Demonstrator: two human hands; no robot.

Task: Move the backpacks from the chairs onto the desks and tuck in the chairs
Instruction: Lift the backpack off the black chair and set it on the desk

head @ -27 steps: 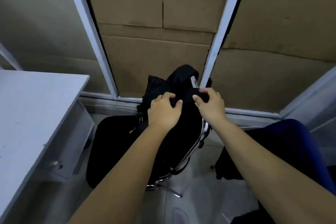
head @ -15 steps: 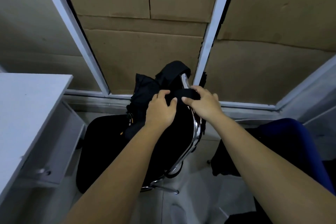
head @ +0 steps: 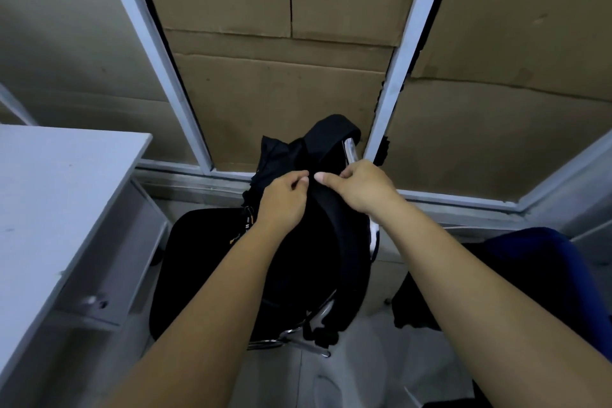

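Observation:
A black backpack stands upright on a black chair with a chrome frame, in the middle of the view. My left hand and my right hand both pinch the top of a black shoulder strap that runs down the backpack's right side. The strap is lifted a little off the bag. A grey-white desk lies to the left of the chair. The chair's backrest is hidden behind the backpack, apart from a chrome tube.
Cardboard sheets behind grey metal frames form the wall ahead. A drawer unit hangs under the desk next to the chair. A blue chair with something dark under it stands at the right. The floor is pale tile.
Both hands have shifted from the top of the backpack to the shoulder strap and now pinch it between fingers and thumbs. The view has tilted slightly.

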